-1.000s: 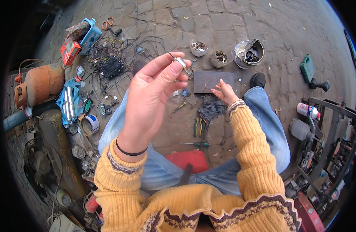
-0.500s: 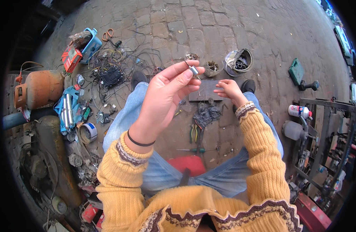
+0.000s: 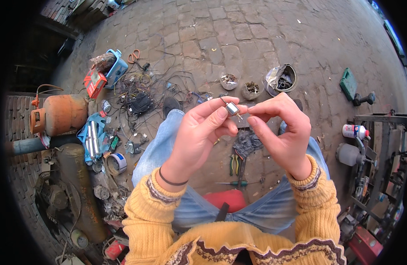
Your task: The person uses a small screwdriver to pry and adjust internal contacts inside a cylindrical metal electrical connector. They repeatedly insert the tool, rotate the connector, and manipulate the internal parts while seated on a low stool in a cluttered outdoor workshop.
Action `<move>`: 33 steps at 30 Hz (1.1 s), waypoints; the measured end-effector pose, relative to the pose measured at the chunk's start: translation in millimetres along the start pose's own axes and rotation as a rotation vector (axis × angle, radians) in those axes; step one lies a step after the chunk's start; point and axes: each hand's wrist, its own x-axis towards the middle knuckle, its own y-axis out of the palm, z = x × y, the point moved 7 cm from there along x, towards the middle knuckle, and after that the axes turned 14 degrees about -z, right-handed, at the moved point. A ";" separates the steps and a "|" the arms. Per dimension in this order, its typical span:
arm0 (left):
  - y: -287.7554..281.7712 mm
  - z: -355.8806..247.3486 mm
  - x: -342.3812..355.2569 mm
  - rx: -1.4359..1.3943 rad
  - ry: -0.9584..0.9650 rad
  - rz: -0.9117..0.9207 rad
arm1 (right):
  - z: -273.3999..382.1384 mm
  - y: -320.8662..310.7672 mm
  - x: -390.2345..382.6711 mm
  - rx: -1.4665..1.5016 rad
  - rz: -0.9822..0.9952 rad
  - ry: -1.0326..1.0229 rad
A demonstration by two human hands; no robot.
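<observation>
Landmark: the yellow-green-handled pliers (image 3: 234, 164) on the paving. Left hand (image 3: 194, 132) is raised, beyond and left of the pliers, pinching a small silver cylinder (image 3: 232, 108) between thumb and fingertips. So the cylinder is in the air, beyond the pliers, sitting tilted; 1 thin dark piece at its upper left end, thin bright prongs at its lower right end. Right hand (image 3: 285, 128) is also up, beyond and right of the pliers, fingers bent, thumb and index tips right beside the prongs; can't tell if they pinch a prong or are only close. On the ground: dark crumpled cloth (image 3: 248, 143) just beyond and right of the pliers, green-handled screwdriver (image 3: 242, 183) crosswise on the near side, red seat (image 3: 229, 198) a bit nearer the body. Well beyond the pliers: 2 small tubs (image 3: 230, 88) of small metal parts, plus a bucket (image 3: 295, 77) of dark round parts, beyond and right. Wire tangle (image 3: 135, 86) beyond and left. Orange gas cylinder (image 3: 66, 115) far left, blue bag (image 3: 83, 133) with silver tubes (image 3: 94, 140) between it and the pliers. White can (image 3: 351, 131) with red cap far right; green case (image 3: 348, 84) far right and farther out.
</observation>
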 end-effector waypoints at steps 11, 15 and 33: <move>0.4 -3.6 -2.9 0.182 0.165 -0.151 | -0.6 3.9 -4.7 -0.152 -0.086 -0.032; 4.7 -8.3 -4.9 0.263 0.233 -0.129 | -3.0 4.8 -5.9 -0.169 -0.070 -0.016; 7.7 -13.6 -8.3 0.286 0.337 -0.130 | -2.0 10.1 -5.5 -0.129 -0.041 -0.109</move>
